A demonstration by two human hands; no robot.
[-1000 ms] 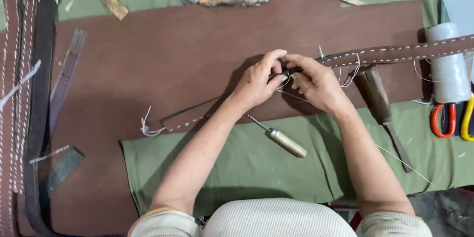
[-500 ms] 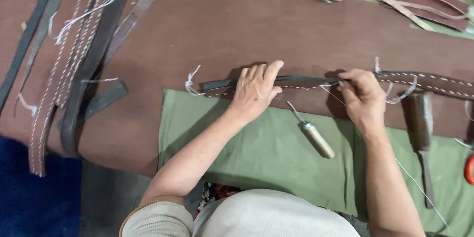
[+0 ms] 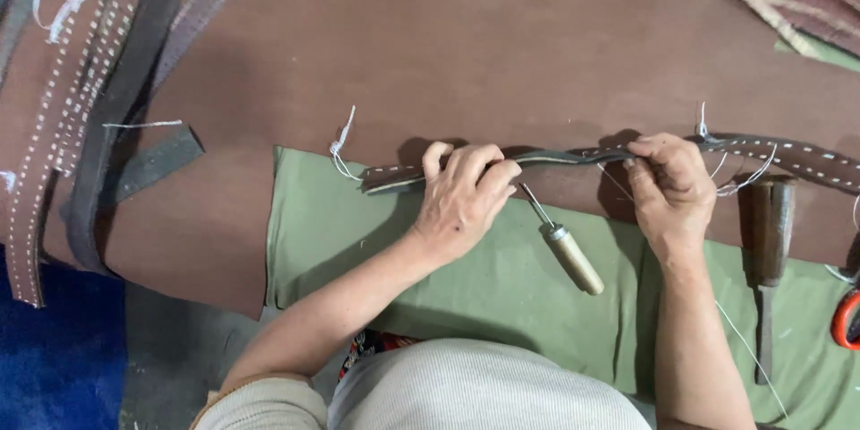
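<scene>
Both forearms reach forward, bare below pale sleeves, the hands well apart. The left hand lies palm down, fingers curled and closed in a grip. The right hand is bent at the wrist, fingertips pinched together.

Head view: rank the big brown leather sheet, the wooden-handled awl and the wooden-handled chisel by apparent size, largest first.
1. Brown leather sheet, by far the largest.
2. Chisel, longer and thicker than the awl.
3. Awl, smallest.
All three lie on the same surface, so nearness hardly skews this.
</scene>
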